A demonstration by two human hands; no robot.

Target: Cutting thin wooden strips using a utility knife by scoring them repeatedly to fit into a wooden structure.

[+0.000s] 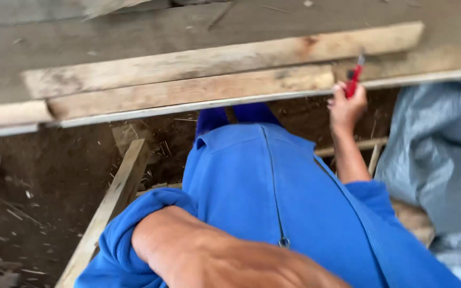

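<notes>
— Down at the bottom edge, what can't you make out?

— Mostly the left arm [214,256]. It fills the foreground, bare below a rolled blue sleeve [129,234], but the frame cuts it off before the hand, so I cannot tell whether those fingers are open or closed. The blue jacket [262,186] hides the ground straight below, and only the dark blue trouser tops [236,116] show above it.

— And the right hand?

— The right hand [346,106] is raised at the near edge of the planks [198,80]. Its fingers are curled tight around a red knife [355,80]. The handle is mostly buried in the fist; a short grey blade sticks up past the knuckles, blurred, over the lower plank's end.

— Does the blade touch wood?

— Too blurred to say; it overlaps the plank.

— Anything else nearby?

— A grey tarp [433,154] lies at the right, cut off by the frame. A loose slat [113,202] leans across the dirt [38,181] at left, its lower end behind the sleeve.
</notes>
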